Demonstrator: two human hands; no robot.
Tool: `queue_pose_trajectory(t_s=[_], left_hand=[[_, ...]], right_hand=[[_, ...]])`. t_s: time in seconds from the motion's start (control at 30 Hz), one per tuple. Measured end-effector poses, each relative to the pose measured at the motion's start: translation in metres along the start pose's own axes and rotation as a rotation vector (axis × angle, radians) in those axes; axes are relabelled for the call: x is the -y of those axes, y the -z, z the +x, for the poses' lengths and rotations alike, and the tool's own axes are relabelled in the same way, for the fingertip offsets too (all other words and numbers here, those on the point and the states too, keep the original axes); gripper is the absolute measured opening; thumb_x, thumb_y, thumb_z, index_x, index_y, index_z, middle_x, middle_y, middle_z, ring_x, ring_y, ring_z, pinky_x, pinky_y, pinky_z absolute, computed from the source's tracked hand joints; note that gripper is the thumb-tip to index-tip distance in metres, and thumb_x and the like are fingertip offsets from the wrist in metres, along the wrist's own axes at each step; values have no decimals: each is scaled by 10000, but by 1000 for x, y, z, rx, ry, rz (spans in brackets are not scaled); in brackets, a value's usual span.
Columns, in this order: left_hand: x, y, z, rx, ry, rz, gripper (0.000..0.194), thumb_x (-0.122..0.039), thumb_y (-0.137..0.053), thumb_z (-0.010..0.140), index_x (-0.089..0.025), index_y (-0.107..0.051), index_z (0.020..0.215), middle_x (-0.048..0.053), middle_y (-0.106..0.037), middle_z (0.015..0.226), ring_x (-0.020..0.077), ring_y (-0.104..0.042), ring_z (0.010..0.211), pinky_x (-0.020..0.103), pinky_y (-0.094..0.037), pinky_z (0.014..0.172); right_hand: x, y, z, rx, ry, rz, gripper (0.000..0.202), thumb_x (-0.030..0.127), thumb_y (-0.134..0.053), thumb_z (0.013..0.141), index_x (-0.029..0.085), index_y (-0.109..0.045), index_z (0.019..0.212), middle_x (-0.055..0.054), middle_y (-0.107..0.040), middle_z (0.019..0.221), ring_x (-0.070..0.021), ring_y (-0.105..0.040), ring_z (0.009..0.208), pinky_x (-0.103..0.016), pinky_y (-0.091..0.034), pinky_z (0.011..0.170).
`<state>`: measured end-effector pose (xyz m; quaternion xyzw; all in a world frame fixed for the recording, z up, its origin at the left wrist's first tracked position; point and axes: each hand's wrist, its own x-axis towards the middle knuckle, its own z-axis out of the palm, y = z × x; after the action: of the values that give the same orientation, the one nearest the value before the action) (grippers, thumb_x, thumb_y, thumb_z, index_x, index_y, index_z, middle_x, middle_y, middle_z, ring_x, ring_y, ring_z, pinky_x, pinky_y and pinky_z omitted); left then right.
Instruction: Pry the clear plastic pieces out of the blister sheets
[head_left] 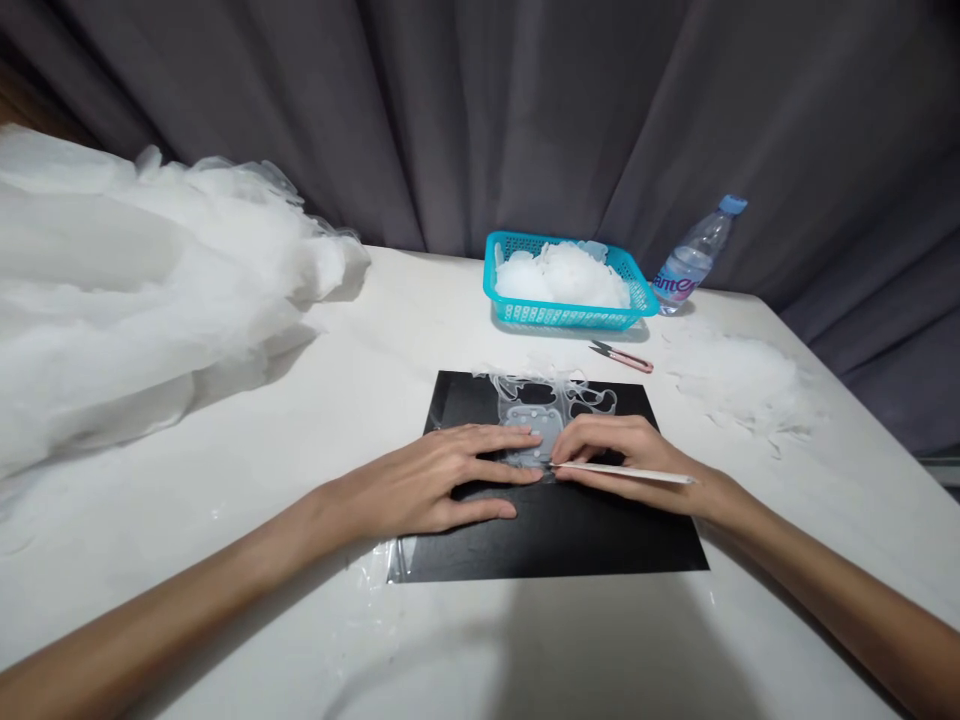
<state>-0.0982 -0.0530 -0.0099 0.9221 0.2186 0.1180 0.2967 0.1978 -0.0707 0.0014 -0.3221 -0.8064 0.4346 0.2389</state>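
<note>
My left hand (457, 465) lies flat with fingers spread on a black board (570, 545). Its fingertips press on a piece of sheer white fabric (514, 388) and a pale translucent rounded plate (534, 415) with small dots. Close by, my right hand (626, 445) is closed around a slim white pen-like tool (637, 471). The tool's tip points left, at the lower edge of the plate; its exact kind is unclear. Ragged openings and thin curling strips show in the fabric at the board's far side.
A turquoise basket (570, 318) holds white fabric pieces. Pink-handled thread snips (624, 357) lie in front of it, and a water bottle (688, 265) stands to its right. White scraps (750, 385) lie at right; a large sheer fabric heap (165, 290) covers the left. A grey curtain (465, 120) hangs behind.
</note>
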Motion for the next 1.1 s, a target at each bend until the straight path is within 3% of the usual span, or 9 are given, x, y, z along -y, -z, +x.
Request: queue_pose_trajectory(t_s=[0.17,0.63,0.83,0.97,1.1], left_hand=[[0,1,1,59,16,41,453,-427,-613,1052,-364,-601,1500,-1,-433,1681,257,-436,1542,410,-371,1285],[-3,2,4,34,29,-3,448,-411,-650,1029,-375,-627,1475,2,-471,1656,280,-447,1533,431,-377,1277],[-3,4,3,57,31,38,450,-420,-618,1045,-368,-612,1492,1,-455,1668,266,-430,1544,414,-363,1283],[-4,4,4,52,41,25,454,-436,-630,1037,-389,-610,1488,-12,-453,1668,268,-446,1535,411,-363,1281],[-4,4,5,71,38,63,459,-435,-619,1042,-377,-602,1498,-10,-433,1677,265,-444,1536,410,-358,1283]], right_hand=[[-4,-5,-2,-2,78,-103,115,249,-623,1047,206,-718,1095,-48,-755,1058,-173,-711,950,-319,-575,903],[-7,-5,-2,24,107,-174,133,256,-576,1077,201,-687,1127,-46,-738,1096,-176,-695,1016,-326,-549,936],[-6,-10,-2,25,229,-276,146,182,-528,1086,167,-650,1164,-84,-728,1125,-192,-684,1071,-341,-550,963],[0,-11,0,17,292,-387,154,161,-504,1088,149,-649,1140,-113,-740,1094,-210,-693,1014,-356,-566,906],[7,-6,-1,24,256,-484,170,176,-500,1090,162,-669,1097,-105,-750,1026,-214,-696,927,-344,-562,815]])
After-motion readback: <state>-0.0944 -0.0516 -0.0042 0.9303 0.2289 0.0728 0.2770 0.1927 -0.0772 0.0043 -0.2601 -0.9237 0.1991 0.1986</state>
